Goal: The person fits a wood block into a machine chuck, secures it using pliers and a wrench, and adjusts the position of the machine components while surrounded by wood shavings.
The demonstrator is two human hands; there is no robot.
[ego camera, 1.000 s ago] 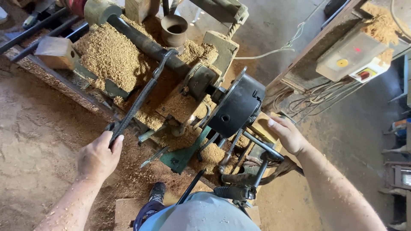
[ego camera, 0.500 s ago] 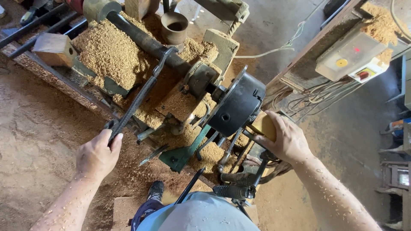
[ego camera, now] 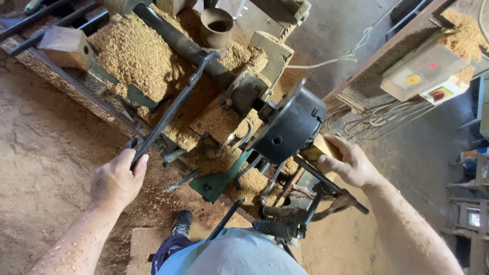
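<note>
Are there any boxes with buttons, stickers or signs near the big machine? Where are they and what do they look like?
Switch box: upper right, on a wooden beam; pale grey, boxy, sawdust piled on top.
Round yellow button: on the box's face.
Small red mark: above the yellow button.
Yellow sticker with a red spot: on the box's lower right corner.
No screens, packages or wall signs show anywhere else.

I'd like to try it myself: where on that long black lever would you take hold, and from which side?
Hedged: take the lever at its free lower end, where the left hand wraps it now, coming from the floor side. The upper end joins the sawdust-covered lathe, so only the lower end is free for a full grip.
</note>
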